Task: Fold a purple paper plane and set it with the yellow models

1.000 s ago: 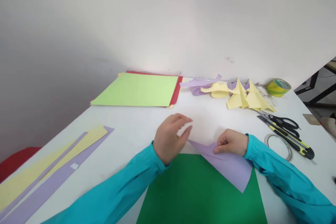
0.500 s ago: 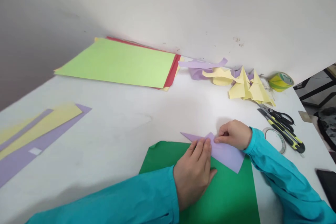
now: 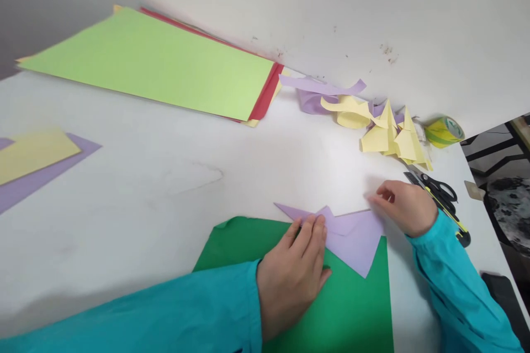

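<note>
Left hand (image 3: 293,276) flat, fingers outstretched, pinning folded purple paper (image 3: 351,240); right hand (image 3: 403,207) curled, tips blurred, hold unclear; fold may skew if left pressure slips.

The lilac sheet (image 3: 356,242) is smooth matt paper, the left sleeve (image 3: 186,306) cloth, the tape roll (image 3: 438,133) glossy

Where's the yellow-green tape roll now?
Head view, right side: the tape roll is close to the wall, just right of the pointed yellow papers and beyond the black-handled scissors.
</note>
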A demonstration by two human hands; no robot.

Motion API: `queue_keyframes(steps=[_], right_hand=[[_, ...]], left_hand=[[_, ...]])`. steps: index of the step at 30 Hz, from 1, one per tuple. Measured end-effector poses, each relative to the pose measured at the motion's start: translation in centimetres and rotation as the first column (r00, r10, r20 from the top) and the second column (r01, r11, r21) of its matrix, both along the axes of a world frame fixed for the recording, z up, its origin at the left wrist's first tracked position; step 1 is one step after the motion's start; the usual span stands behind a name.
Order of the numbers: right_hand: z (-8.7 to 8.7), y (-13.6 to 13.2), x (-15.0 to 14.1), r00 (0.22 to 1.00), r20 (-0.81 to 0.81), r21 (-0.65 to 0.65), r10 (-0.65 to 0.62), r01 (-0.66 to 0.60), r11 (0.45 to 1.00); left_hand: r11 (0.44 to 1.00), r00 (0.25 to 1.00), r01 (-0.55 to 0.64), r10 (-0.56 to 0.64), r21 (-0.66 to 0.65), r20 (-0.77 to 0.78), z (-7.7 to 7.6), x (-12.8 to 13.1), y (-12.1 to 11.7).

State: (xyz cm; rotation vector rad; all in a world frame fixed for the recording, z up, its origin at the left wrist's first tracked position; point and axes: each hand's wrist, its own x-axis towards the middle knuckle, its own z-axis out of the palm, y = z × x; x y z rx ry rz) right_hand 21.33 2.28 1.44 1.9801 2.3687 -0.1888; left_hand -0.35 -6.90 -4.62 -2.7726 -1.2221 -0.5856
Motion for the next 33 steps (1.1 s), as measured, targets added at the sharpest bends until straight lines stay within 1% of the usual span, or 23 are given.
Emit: queue_keyframes(steps=[1,2,3,4,7,10,14,16,19,22,23,25,27,29,33], right_hand=[[0.0,-0.6,-0.7,0.997,-0.043,0.129,0.063,-0.057,0.99],[-0.1,-1.3,-1.5,0.978,-0.126,0.171,0.166,-0.143,0.975],[-0.3,-2.0,-2.3,0.94,-0.217,0.155,0.264,-0.234,0.96],[-0.6,-2.6,-3.1,0.902,-0.289,0.117,0.322,-0.301,0.946],[-1.8,-3.8,-4.7,0.872,-0.323,0.122,0.369,-0.349,0.929],[-2.5,-3.8,-5.0,0.865,-0.319,0.125,0.388,-0.367,0.922],[-2.4,-3.3,-4.8,0.858,-0.37,0.088,0.358,-0.351,0.932],[-2.3,-3.2,-4.7,0.862,-0.404,0.043,0.306,-0.316,0.948],[-2.4,-3.2,-4.7,0.875,-0.444,-0.055,0.192,-0.24,0.969],[-2.6,-3.1,-4.5,0.853,-0.509,-0.138,0.115,-0.212,0.968],[-2.7,-3.0,-4.4,0.844,-0.525,-0.149,0.11,-0.219,0.964],[-2.7,-2.9,-4.4,0.84,-0.526,-0.146,0.13,-0.24,0.96],[-2.6,-2.8,-4.4,0.85,-0.502,-0.129,0.158,-0.254,0.959],[-2.3,-2.8,-4.5,0.857,-0.48,-0.114,0.185,-0.27,0.956],[-2.0,-3.0,-4.5,0.84,-0.48,-0.055,0.253,-0.316,0.947]], left_hand=[[1.0,1.0,0.0,0.0,-0.005,0.003,0.0,0.0,0.1],[1.0,1.0,-0.001,0.001,-0.009,0.012,0.1,0.0,0.1],[1.0,1.0,0.0,0.001,-0.012,0.021,0.1,0.0,0.1],[1.0,1.0,0.002,-0.002,-0.008,0.031,0.1,0.0,0.1],[1.0,0.999,-0.004,0.002,0.031,0.044,0.1,-0.2,-0.1],[0.996,0.998,-0.014,0.008,0.084,0.069,0.1,-0.3,-0.7],[0.995,0.994,0.003,-0.015,0.102,0.113,0.0,-0.4,-0.9],[0.989,0.986,0.026,-0.049,0.142,0.162,0.0,-0.6,-0.2],[0.976,0.952,0.042,-0.103,0.212,0.288,0.0,-1.2,1.7],[1.0,0.946,0.017,-0.018,0.007,0.325,0.5,-2.3,4.3],[0.997,0.946,0.048,-0.025,-0.064,0.323,0.7,-2.7,5.0],[0.975,0.945,0.143,-0.083,-0.172,0.316,1.0,-3.3,6.2],[0.945,0.939,0.235,-0.159,-0.229,0.306,1.1,-3.6,6.9],[0.922,0.933,0.292,-0.216,-0.254,0.287,1.0,-3.8,7.2],[0.916,0.938,0.297,-0.228,-0.269,0.26,1.0,-3.8,7.1]])
